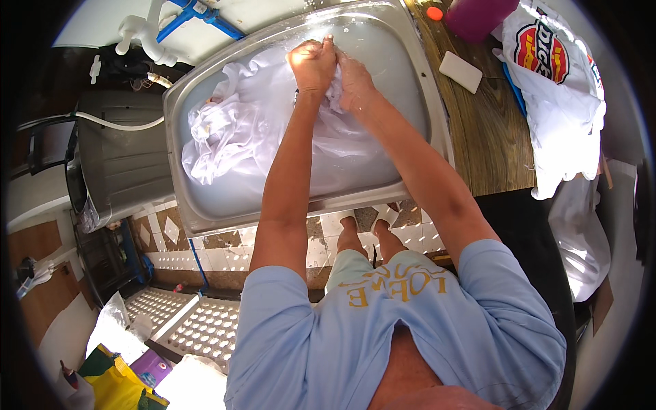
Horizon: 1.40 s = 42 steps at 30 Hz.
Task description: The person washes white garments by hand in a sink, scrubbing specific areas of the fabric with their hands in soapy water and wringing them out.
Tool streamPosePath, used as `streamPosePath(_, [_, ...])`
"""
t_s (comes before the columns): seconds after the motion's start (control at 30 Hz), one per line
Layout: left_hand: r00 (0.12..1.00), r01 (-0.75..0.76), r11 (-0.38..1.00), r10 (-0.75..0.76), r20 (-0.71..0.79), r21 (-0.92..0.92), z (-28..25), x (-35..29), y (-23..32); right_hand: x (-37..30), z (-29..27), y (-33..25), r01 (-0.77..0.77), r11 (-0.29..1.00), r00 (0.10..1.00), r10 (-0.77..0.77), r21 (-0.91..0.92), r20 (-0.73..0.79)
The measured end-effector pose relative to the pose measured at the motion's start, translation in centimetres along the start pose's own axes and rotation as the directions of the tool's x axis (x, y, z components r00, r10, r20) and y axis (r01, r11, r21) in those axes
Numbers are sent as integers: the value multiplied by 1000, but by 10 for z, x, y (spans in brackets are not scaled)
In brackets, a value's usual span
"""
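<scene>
A white cloth garment (236, 130) lies bunched and soaked in cloudy water inside a metal sink (179, 198). Both my hands are together over the far part of the basin, close to the water. My left hand (312, 65) is a closed fist around a fold of the white cloth, its thumb side up. Pressed against it, my right hand (355, 82) grips the same cloth, with a strip of fabric hanging below between the two. Drops of water splash around the fingers. Most of the garment spreads to the left of my hands, partly under water.
A wooden counter (488, 150) adjoins the sink on the right, bearing a white soap bar (461, 72), an orange cap (434, 13), a purple container (478, 17) and a white printed garment (557, 102). White pipes (147, 34) and a dark grey plastic surface (119, 157) stand left.
</scene>
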<state>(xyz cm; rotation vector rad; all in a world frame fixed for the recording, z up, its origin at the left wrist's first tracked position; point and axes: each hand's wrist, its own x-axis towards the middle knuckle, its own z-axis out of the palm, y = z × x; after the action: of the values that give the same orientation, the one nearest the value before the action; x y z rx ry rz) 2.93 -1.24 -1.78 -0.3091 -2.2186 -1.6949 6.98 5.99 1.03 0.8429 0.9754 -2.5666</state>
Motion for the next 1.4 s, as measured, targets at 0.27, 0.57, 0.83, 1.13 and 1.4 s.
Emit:
streamPosePath(0.27, [973,-223,973,225,46,-52,25,-29,27,52,-43,16,112,955,943,-189,275,273])
streamPosePath(0.57, [858,507,722,-475,196,-471,-81,-5,0,46,-40,-27,167,975,946,-201,147,255])
streamPosePath(0.83, [909,410,723,-270,319,-556,-96,-6,1,24,-30,-32,344,932,859,-362,115,361])
streamPosePath(1.13, [938,309,734,-132,320,-605,-103,-2,-7,19,-30,-35,385,916,792,-392,117,469])
streamPosePath(1.4, [923,363,817,-251,291,-448,-95,-5,3,28,-35,-34,530,845,806,-475,-72,355])
